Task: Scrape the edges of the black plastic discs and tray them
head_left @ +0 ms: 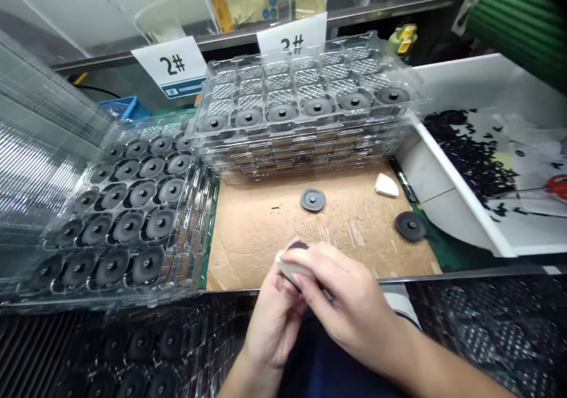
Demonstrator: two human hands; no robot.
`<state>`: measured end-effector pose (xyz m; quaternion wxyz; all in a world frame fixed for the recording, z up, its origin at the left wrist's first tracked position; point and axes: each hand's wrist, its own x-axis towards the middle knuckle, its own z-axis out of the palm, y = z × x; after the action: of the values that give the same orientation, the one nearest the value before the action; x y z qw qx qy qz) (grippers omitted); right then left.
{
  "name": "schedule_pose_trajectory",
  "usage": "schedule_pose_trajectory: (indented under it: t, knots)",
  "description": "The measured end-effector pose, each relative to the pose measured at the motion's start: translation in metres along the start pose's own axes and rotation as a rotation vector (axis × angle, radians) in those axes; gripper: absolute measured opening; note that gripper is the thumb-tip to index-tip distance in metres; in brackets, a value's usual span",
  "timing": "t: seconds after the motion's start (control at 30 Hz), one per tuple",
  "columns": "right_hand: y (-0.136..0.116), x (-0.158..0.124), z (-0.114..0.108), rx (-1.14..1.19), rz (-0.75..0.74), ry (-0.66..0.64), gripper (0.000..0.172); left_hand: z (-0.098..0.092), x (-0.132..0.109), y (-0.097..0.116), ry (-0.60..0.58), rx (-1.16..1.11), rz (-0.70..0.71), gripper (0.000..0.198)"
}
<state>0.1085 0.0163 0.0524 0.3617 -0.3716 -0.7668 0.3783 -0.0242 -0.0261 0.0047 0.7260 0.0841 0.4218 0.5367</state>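
Hands together, clamped on a white foam wedge point(292, 263) and dark disc point(299, 245)
Held before us, the wedge lies crosswise, nearer our right hand point(345, 297) than our left hand point(272, 327).

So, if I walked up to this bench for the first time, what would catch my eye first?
Probably the clear plastic trays, one stack at the back and one tray at the left, with rows of dark round discs in their pockets. At bottom centre, the left hand and right hand hold a pale pad and a dark disc. On the right, a white bin holds a heap of small black pieces.
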Motion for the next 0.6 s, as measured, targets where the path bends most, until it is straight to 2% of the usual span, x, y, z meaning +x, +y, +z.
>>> schedule_pose_trajectory:
  t: [0.07,0.1,0.23,0.27,0.4,0.47,0.53,0.6]
  knots:
    - [-0.003,-0.001,-0.004,0.007,0.039,-0.14,0.022,0.006,0.0,-0.002,0.042,0.027,0.017,0.052]
    - [-0.001,-0.001,-0.005,-0.003,0.042,-0.16,0.021,0.008,0.0,-0.003,0.048,0.032,0.024,0.052]
    - [0.005,-0.006,-0.006,-0.046,-0.067,0.104,0.025,0.016,-0.001,-0.005,-0.024,0.025,-0.032,0.044]
    - [0.005,-0.009,-0.006,-0.014,-0.078,0.111,0.025,0.017,-0.001,-0.005,-0.035,0.023,-0.041,0.045]
    - [0.004,-0.015,-0.014,0.097,0.014,-0.066,0.021,0.019,-0.001,-0.004,-0.021,0.024,-0.057,0.056]
    - [0.004,-0.013,-0.016,0.047,0.018,0.019,0.021,0.022,0.0,-0.005,-0.033,0.057,-0.07,0.054]
    - [0.004,-0.013,-0.017,0.001,-0.055,0.138,0.024,0.026,-0.001,-0.005,-0.042,0.099,-0.07,0.05]
    - [0.003,-0.015,-0.018,0.036,-0.092,0.108,0.026,0.028,-0.003,-0.003,-0.021,0.101,-0.051,0.054]
